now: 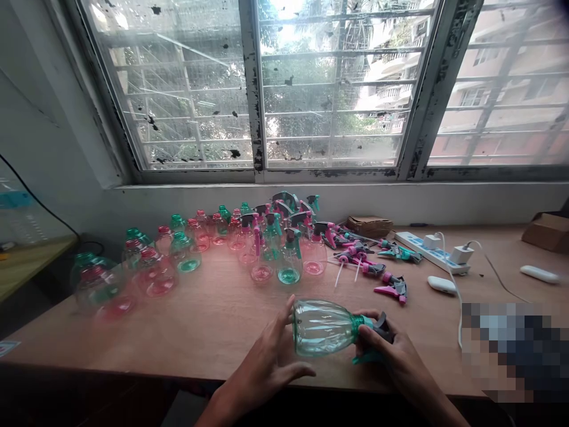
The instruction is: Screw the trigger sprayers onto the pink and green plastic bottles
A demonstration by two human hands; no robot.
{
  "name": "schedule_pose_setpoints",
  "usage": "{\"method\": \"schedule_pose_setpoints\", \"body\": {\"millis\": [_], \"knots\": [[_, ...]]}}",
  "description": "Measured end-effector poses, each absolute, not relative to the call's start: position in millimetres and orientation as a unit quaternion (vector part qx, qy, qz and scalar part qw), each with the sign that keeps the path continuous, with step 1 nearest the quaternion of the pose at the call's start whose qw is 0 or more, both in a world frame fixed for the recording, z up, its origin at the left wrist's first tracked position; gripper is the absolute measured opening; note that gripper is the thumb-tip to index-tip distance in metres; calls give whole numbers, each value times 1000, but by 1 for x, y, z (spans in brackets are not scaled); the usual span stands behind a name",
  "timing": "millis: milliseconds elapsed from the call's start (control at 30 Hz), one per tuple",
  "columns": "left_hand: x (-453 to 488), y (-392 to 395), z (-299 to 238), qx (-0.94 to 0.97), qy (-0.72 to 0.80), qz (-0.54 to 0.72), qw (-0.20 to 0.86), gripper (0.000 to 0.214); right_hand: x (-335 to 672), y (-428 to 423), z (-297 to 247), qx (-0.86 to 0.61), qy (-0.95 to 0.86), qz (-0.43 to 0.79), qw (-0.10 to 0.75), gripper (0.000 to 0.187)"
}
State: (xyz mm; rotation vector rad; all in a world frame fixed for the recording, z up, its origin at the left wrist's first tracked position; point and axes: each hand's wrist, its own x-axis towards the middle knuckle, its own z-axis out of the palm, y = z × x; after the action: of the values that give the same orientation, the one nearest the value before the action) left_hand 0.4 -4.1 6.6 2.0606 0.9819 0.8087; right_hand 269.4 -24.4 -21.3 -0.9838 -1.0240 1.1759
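A clear green-tinted spray bottle [320,327] lies on its side over the wooden table [208,320], near the front edge. My left hand [271,356] cups its base, fingers curled against the bottom. At the bottle's neck, my right hand [391,356] is closed round the teal and grey trigger sprayer head [377,332]. Beyond them stand several assembled spray bottles [288,255] with pink or teal bases.
Open pink and green bottles without heads [151,270] crowd the left side. Loose trigger heads [382,276] with dip tubes lie at centre right. A white power strip [433,252] with chargers, a small white device [442,284] and cardboard boxes [549,231] sit to the right under the window.
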Motion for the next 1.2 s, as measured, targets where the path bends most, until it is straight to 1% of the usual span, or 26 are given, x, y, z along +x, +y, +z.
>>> {"method": "schedule_pose_setpoints", "body": {"millis": [67,300,333,433,467,633,733,900,1067,1200], "knots": [[0,-4,8,793,390,311,349,108,269,-25,-21,-426,-447,505,603,45],[-2,0,2,802,358,319,356,84,272,-26,-21,-424,-452,516,591,44],[-2,0,1,802,357,320,356,85,272,-25,-21,-423,-451,519,591,43],[-1,0,-1,798,372,321,350,103,272,-25,-22,-422,-443,518,598,44],[-1,-1,0,796,380,320,347,105,271,-25,-22,-423,-441,517,600,45],[-1,-1,4,802,383,315,334,93,271,-25,-23,-428,-442,515,597,45],[-2,-1,4,802,370,318,346,88,272,-26,-22,-429,-444,514,595,45],[-2,-3,3,805,376,318,333,106,273,-27,-20,-419,-456,518,590,41],[0,-3,6,801,393,312,327,95,273,-26,-22,-420,-450,515,597,44],[0,-2,8,804,382,314,329,94,273,-26,-23,-419,-456,515,593,42]]}}
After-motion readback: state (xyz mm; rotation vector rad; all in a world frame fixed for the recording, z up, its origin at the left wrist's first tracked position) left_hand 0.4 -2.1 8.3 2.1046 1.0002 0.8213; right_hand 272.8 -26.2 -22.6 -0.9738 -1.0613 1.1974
